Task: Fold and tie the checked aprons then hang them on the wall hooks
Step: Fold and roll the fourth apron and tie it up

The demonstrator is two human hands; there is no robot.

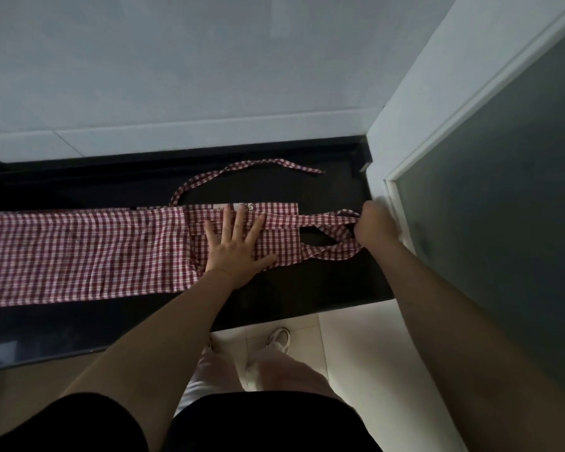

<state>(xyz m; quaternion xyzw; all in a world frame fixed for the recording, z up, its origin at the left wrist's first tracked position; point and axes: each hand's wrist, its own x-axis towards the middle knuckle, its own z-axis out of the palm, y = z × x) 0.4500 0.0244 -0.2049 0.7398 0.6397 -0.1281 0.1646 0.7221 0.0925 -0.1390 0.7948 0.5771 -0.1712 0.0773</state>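
One red-and-white checked apron point(79, 252) lies folded lengthwise into a long, narrow band on a black countertop point(307, 288), running from the left edge of the view toward the right. Its cloth is lightly creased, and a white label or printed patch shows at its far edge near the middle, too small to read. At the right end the band narrows into the neck loop point(330, 236), whose two straps cross and leave a small gap of dark counter between them. A loose tie strap point(242, 169) curls away from the far edge of the apron in an arc and ends well to the right, lying flat on the counter.

The left hand point(235, 249) rests palm down on the apron near its right end, fingers straight and spread, pressing the cloth flat. The right hand point(374, 228) is curled around the end of the neck loop and grips it at the right end of the counter, beside a white door frame point(415, 132).

The counter is glossy and dark, backed by a pale grey-white wall point(209, 60). To the right stands a frosted dark glass door panel point(503, 197). Below the counter edge is a pale tiled floor point(356, 353), where the person's light trousers and a white shoe point(279, 339) are visible.
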